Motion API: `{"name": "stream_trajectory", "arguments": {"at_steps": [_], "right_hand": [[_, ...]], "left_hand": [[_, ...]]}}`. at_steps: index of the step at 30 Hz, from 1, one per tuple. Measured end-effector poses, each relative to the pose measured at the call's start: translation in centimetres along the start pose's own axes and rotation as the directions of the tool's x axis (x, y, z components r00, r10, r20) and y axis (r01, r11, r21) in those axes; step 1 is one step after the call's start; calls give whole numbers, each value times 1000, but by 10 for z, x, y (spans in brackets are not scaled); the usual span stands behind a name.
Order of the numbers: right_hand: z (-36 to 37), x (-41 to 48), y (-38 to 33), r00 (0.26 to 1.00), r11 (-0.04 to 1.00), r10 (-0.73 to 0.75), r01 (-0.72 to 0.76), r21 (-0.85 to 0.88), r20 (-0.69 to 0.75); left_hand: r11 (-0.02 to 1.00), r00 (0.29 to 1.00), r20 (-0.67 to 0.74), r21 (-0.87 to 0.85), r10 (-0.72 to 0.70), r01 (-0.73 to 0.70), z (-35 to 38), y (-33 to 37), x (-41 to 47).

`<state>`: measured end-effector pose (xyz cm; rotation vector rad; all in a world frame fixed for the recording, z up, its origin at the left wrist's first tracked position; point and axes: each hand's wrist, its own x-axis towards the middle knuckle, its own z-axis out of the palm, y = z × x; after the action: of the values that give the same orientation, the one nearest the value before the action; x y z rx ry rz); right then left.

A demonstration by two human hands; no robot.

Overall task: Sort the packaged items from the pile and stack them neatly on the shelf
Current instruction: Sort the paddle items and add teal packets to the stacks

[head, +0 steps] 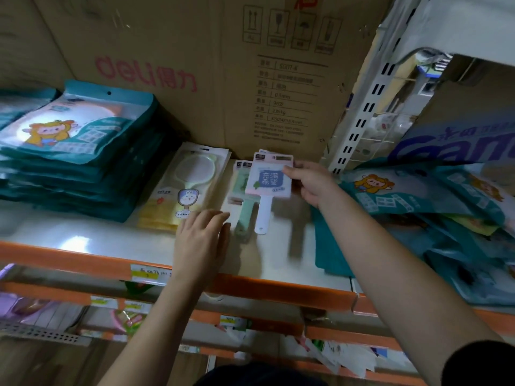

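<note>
My right hand [309,181] grips the right edge of a pink-framed hand mirror pack [269,181] with a white handle, held just above a small stack of green mirror packs [240,196] on the white shelf [111,240]. My left hand [202,235] lies flat with straight fingers on the shelf, its fingertips touching the lower corner of a stack of yellow round-mirror packs [181,188]. A neat stack of teal cartoon pouches [75,151] stands at the left. A loose pile of the same teal pouches [434,207] sprawls at the right.
A large brown cardboard box [211,68] stands at the back of the shelf. A white slotted upright [362,107] divides the bays. The orange shelf edge [278,291] carries price labels, and lower shelves hold more packaged goods.
</note>
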<state>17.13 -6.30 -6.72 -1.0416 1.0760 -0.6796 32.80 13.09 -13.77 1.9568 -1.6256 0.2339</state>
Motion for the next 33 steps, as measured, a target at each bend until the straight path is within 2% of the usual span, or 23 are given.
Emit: {"name": "stream_trajectory", "arguments": {"at_steps": [4, 6, 9, 11, 13, 15, 18, 28, 33], "right_hand": [[23, 14, 9, 996, 997, -62, 59, -41, -70], [28, 21, 16, 981, 973, -142, 113, -203, -132], [30, 25, 22, 953, 824, -259, 132, -551, -159], [27, 26, 23, 953, 755, -261, 103, -648, -153], [25, 26, 25, 970, 762, -201, 70, -643, -134], [24, 26, 29, 984, 819, -154, 73, -570, -94], [25, 26, 32, 977, 869, -193, 129, -477, -88], [29, 29, 33, 958, 863, -248, 151, -483, -144], [18, 21, 33, 948, 865, -278, 175, -470, -157]], "left_hand": [[999, 998, -63, 47, -21, 24, -4, -4, -15], [997, 998, -54, 54, -42, 45, -4, -3, -16], [996, 998, -38, 64, -55, 57, -2, -1, -17], [996, 997, -41, 67, -62, 65, -2, -1, -17], [996, 997, -44, 60, -66, 68, -1, -1, -16], [997, 997, -46, 44, -66, 68, -1, -1, -16], [997, 996, -50, 38, -70, 72, 0, -2, -16], [995, 996, -33, 61, -82, 84, 1, -3, -17], [998, 997, -26, -6, -67, 67, -4, -2, -12]]}}
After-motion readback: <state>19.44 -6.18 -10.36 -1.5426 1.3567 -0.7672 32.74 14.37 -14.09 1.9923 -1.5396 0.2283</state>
